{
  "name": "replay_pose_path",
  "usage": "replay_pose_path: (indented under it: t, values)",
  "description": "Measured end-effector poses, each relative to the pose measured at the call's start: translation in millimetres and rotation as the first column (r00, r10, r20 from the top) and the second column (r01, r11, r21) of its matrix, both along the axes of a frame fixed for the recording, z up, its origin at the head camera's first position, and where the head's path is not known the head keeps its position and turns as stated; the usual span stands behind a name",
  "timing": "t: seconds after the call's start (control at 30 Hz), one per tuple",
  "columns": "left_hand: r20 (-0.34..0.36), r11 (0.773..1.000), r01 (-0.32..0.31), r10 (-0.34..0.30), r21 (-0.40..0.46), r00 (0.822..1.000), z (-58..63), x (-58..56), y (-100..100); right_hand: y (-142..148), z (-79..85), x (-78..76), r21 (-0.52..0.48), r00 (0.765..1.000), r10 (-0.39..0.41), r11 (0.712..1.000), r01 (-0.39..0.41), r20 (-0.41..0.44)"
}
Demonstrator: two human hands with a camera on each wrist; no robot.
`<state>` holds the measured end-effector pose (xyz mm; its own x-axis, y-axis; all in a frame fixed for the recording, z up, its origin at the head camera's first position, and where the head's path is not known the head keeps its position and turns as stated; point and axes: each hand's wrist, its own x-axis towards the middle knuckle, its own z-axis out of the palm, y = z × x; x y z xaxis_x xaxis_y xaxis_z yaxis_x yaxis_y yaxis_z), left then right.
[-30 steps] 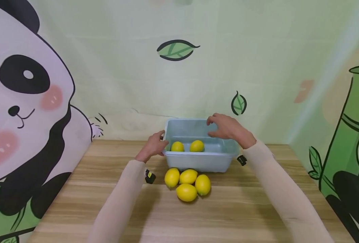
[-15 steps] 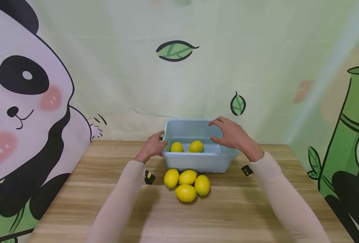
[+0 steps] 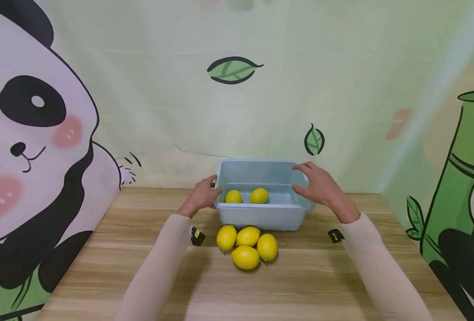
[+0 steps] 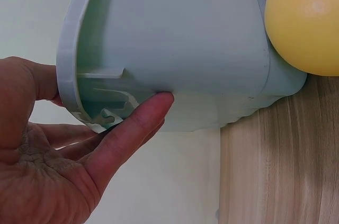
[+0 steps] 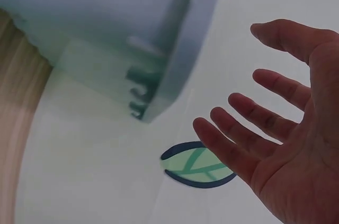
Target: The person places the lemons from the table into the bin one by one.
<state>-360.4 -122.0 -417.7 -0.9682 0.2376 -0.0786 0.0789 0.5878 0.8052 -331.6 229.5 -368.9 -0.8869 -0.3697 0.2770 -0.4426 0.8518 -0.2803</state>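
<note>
A light blue plastic basin [image 3: 262, 218] stands on the table, with two lemons [image 3: 259, 195] showing inside it. My left hand [image 3: 201, 192] holds the basin's left end. In the left wrist view, the thumb goes over the rim [image 4: 68, 70] while fingers [image 4: 143, 123] lie along the outer wall. Above the basin's right end is my right hand [image 3: 321, 187], its fingers spread and holding nothing. The right wrist view shows the fingers apart from the rim [image 5: 185, 54]. Several more lemons [image 3: 246, 257] lie clustered in front of the basin.
Wood-grained table [image 3: 301, 285] extends around the basin and toward me. Close behind the basin is a pale green wall covering [image 3: 172, 111] printed with leaves, bamboo and a panda. A small black device [image 3: 197, 236] is worn on each wrist.
My right hand has moved rightward and slightly down, from over the basin's interior to its right end. The left hand keeps its hold, and the lemons stay where they were.
</note>
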Motion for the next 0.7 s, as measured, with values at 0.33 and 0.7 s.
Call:
replay_pose_path:
  t: [0.33, 0.7]
  values:
    - [0.005, 1.0, -0.005, 0.005, 0.001, 1.0, -3.2, 0.3, 1, 18, -20.9, -2.8, -0.028, 0.997, -0.073, 0.997, 0.074, 0.04]
    - [-0.006, 1.0, -0.002, 0.002, 0.007, 1.0, -0.6, 0.8, 1, 27, -34.6, -5.4, -0.151, 0.969, -0.146, 0.973, 0.177, 0.198]
